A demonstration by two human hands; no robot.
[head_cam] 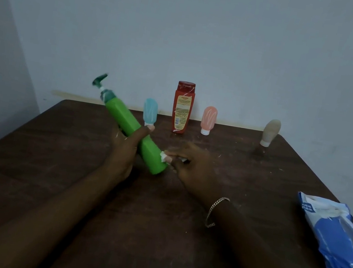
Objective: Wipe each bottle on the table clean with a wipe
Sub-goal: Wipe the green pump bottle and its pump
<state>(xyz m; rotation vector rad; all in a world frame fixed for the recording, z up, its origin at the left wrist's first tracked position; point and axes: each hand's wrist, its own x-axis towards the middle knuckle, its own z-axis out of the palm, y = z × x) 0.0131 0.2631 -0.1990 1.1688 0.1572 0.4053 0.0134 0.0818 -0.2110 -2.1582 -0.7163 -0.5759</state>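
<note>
We see the left hand (125, 148) gripping a green pump bottle (124, 117) around its middle, with the thumb laid over the near side and the fingers curled behind it. The bottle is tilted: its dark green pump head points up toward the far left, and its base slants down toward the near right, over the middle of the dark wooden table (49, 159). We cannot tell whether the base touches the table.

The right hand (191, 168) comes in from the right. Its fingers (169, 159) pinch a small crumpled white wipe (163, 155) and press it against the lower end of the bottle, just above the base. A silver chain bracelet (214, 210) hangs on that wrist.

Four more bottles stand in a row along the far edge, close to the pale wall (210, 34):
- A small blue bottle (150, 111) is on the left, partly behind the green one.
- A tall red bottle (182, 109) with a yellow label comes next.
- A small pink bottle (209, 118) stands on its white cap.
- A beige bottle (270, 131), also cap down, stands well apart to the right.

A blue and white pack of wipes (337, 242) lies at the near right edge.
</note>
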